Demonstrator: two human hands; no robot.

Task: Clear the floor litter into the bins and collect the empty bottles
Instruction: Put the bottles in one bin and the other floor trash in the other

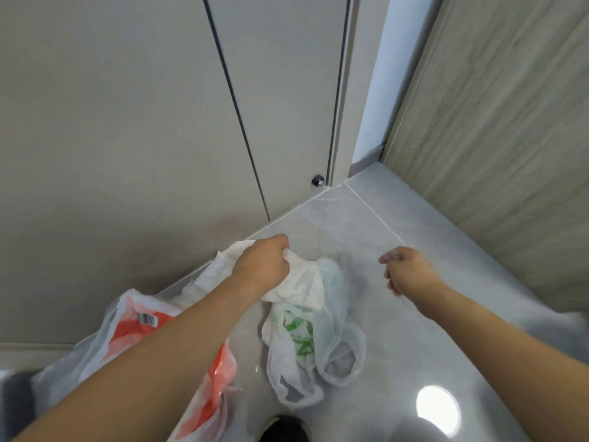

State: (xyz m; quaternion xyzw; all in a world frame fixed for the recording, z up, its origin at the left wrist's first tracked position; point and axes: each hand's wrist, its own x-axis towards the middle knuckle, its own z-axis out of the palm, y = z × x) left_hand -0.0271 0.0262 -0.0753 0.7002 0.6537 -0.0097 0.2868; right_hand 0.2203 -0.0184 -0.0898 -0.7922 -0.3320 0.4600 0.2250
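My left hand [263,266] grips a bunch of crumpled white paper tissue [301,282] above the grey tiled floor [398,250]. Below the tissue lies a thin white plastic bag with green print [312,339], its handles spread on the tiles. A translucent bag with orange-red print and a barcode label [140,330] sits under my left forearm. My right hand [406,269] hovers to the right of the white bag with fingers loosely curled and nothing in it. No bottle or bin is in view.
A grey cabinet or door panel [159,122] with a small round door stop [317,180] rises just behind the litter. A wood-grain wall [494,122] closes the right side. My dark shoe [283,429] shows at the bottom edge.
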